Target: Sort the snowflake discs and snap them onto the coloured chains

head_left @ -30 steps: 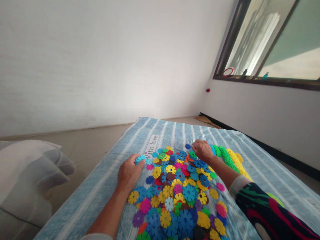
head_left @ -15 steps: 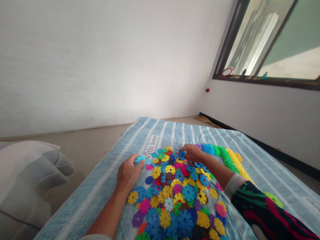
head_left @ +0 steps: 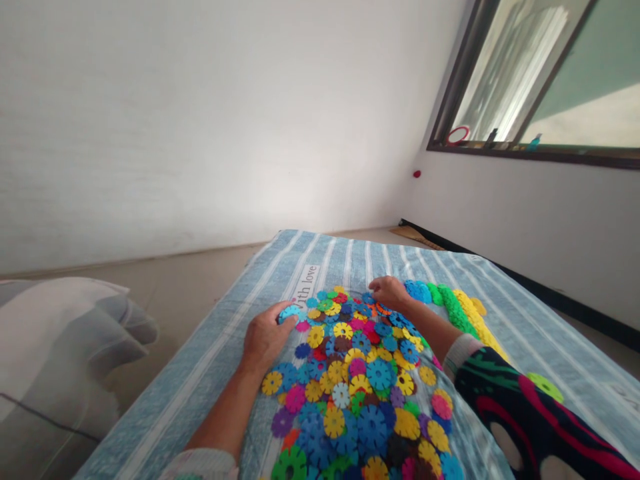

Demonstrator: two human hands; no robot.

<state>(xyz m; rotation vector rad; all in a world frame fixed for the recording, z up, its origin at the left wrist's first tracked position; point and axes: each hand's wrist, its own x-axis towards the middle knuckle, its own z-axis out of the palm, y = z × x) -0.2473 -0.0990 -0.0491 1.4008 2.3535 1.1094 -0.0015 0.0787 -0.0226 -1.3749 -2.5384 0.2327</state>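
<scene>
My left hand is closed on a light blue notched plastic disc, pinched between thumb and fingers at the left edge of a pile. That pile of interlocking snowflake discs, in many colours, spreads over the bed toward me. At its far edge is my right hand, just above the discs, with fingers bent and drawn together; whether anything is between them is hidden. Right of this hand lie joined rows of discs: a blue row, a green row and a yellow row.
A blue and white striped cloth covers the bed. A lone lime green disc lies to the right, near my sleeve. Sheer white fabric hangs at the left. A window with small items on its sill is at the right.
My right hand has lifted slightly and moved right, off a blue disc at the pile's far edge. My left hand keeps its light blue disc. The view has shifted a little.
</scene>
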